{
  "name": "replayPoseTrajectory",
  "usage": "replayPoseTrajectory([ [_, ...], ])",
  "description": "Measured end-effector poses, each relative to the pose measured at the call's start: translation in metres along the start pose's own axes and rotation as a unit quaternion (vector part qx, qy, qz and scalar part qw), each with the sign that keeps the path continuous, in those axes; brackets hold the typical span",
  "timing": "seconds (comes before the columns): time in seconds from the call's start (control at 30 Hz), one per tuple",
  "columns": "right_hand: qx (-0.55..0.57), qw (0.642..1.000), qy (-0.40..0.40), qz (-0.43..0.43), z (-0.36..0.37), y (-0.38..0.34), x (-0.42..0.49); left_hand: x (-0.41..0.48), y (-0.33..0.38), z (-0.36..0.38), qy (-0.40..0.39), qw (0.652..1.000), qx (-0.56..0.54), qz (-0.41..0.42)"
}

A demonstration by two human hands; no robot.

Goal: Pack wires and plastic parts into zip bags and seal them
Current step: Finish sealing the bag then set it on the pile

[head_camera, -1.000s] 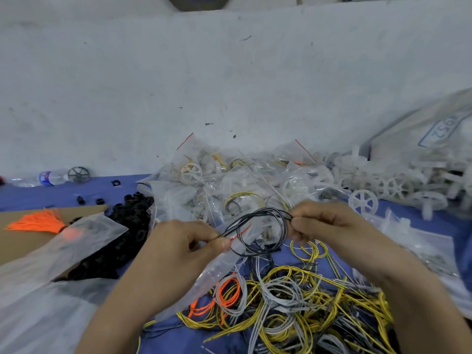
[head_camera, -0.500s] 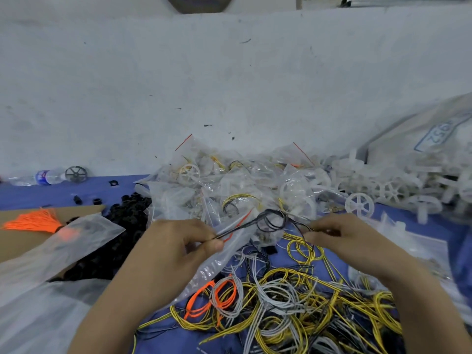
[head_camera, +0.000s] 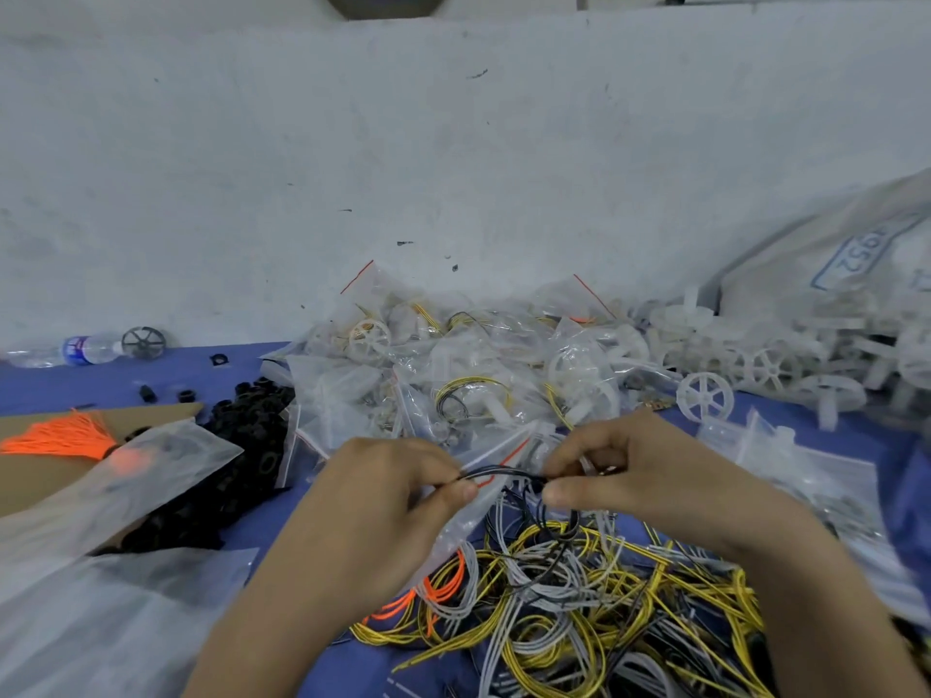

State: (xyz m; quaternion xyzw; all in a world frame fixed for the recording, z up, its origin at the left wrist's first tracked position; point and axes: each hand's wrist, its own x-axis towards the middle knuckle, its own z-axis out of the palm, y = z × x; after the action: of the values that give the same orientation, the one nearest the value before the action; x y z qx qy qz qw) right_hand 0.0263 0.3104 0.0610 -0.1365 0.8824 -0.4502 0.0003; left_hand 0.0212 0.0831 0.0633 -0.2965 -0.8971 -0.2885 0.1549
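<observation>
While the left grip point(head_camera: 383, 501) and right grip point(head_camera: 624, 476) each pinch the black wire point(head_camera: 504, 475) between thumb and forefinger, only a short arc of it is stretched between them. The rest hangs in loose loops just below the right grip. That slack is probably the main risk: the loops dangle onto the wire pile point(head_camera: 579, 627) under both grips, and a yellow or grey strand could snag and ride along, or drag the coil apart.

A clear bag point(head_camera: 478, 516) with a red zip line sits between the grips and trails down under the left one. The left grip seems to hold it along with the wire, though I cannot tell how firmly, nor whether its mouth is open. With one grip sharing two things, the bag may slip or its mouth may fold flat as the wire is pushed in.

Springy wire tends to uncoil. A loop left across the zip would likely stop it sealing, and the bag would join the filled bags point(head_camera: 453, 375) beyond the grips half closed.
</observation>
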Motion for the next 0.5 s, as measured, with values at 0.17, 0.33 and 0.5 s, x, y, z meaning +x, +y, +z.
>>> replayPoseTrajectory([
  [0.17,0.008,1.0,0.013,-0.006,0.006,0.003,0.007,-0.001,0.005,-0.001,0.027,0.997,-0.054,-0.044],
  [0.33,0.128,0.985,0.096,0.066,-0.002,0.014,0.008,0.0,-0.008,-0.007,0.098,0.977,-0.135,-0.132],
  [0.5,0.392,0.899,0.179,0.074,-0.01,0.017,0.01,0.0,-0.029,-0.01,0.111,0.972,-0.116,-0.17],
])
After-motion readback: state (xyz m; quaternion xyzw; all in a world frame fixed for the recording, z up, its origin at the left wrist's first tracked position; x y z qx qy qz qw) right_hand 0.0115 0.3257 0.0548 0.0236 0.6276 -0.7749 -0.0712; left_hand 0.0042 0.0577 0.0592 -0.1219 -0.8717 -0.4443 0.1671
